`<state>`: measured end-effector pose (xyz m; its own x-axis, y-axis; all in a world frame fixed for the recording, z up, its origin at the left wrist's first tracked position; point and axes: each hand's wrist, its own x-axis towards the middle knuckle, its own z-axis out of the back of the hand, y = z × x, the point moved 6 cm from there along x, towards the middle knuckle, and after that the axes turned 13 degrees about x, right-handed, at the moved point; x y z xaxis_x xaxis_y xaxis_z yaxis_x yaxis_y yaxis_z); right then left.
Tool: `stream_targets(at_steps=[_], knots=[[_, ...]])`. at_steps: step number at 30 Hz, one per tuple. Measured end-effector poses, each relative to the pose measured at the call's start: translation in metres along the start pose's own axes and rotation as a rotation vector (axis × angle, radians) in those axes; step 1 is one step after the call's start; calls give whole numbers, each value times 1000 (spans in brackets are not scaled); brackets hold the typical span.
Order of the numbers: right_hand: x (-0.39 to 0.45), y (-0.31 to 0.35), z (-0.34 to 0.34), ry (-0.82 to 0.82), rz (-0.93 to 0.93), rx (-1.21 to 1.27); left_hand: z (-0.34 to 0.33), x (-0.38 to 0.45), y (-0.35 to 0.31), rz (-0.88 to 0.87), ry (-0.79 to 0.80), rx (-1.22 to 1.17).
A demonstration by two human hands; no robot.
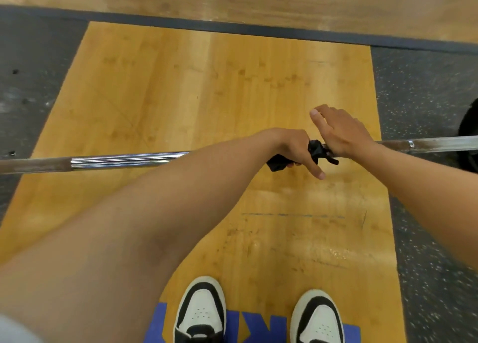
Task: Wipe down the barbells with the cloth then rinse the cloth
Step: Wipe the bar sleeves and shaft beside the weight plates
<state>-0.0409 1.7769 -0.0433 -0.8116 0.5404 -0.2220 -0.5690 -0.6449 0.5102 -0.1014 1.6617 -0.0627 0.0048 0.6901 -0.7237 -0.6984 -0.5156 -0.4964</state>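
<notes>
L hand (pixel 294 148) gripped black cloth (pixel 314 150) wrapped round bar, index finger stuck out straight & pointing down-right; cloth tail hung below the fist. R hand (pixel 341 133) lay on top of bar just beside cloth, touching its right edge, fingers straight & spread, thumb lifted, grasping nothing. Barbell (pixel 124 160) ran L-R across view at approx mid-frame: shiny chrome stretch left of hands, dull rusty-looking stretch far left and w/ ring mark far right. Dark plate (pixel 469 141) at right edge. Under bar, wood platform (pixel 181 84) w/ speckled rubber mats (pixel 426 89) both sides. Two black-and-white shoes (pixel 199 314) at bottom, on blue lettering (pixel 256 327).
</notes>
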Motion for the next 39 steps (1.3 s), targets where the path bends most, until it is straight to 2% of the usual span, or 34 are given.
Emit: stream_targets(at_steps=[5,8,11,14,16,18,21,22,25,26,29,32,35,37,39], knots=[[2,-1,-1,30,-7,5,4,-57,98,113,113,-63],[-1,13,4,-69,58,-162,4,-100,151,175,88,-70],[-12,55,2,-175,96,-176,5,-107,143,162,-15,41],[-18,117,-38,-133,139,-6,4,-92,103,110,-138,128],[-17,141,-66,-104,127,25,2,-84,84,98,-241,223],[-12,139,-69,-160,48,69,2,-85,85,72,-307,298],[-1,118,-53,-276,-117,326,3,-112,132,107,-338,334],[-1,119,-49,-317,-84,336,2,-126,151,138,-342,330],[-18,136,-56,-351,178,206,-3,-161,188,216,-389,386],[-21,140,-61,-338,227,169,-5,-165,189,233,-411,417],[-20,132,-51,-355,181,230,-6,-150,157,170,-461,464],[-29,113,-35,-346,223,58,-9,-112,99,88,-551,474],[-42,85,-39,-345,122,-52,-13,-82,50,54,-612,482],[-46,81,-38,-428,77,-60,-17,-79,45,56,-628,526],[-44,84,-38,-413,75,-59,-16,-90,64,70,-650,554]])
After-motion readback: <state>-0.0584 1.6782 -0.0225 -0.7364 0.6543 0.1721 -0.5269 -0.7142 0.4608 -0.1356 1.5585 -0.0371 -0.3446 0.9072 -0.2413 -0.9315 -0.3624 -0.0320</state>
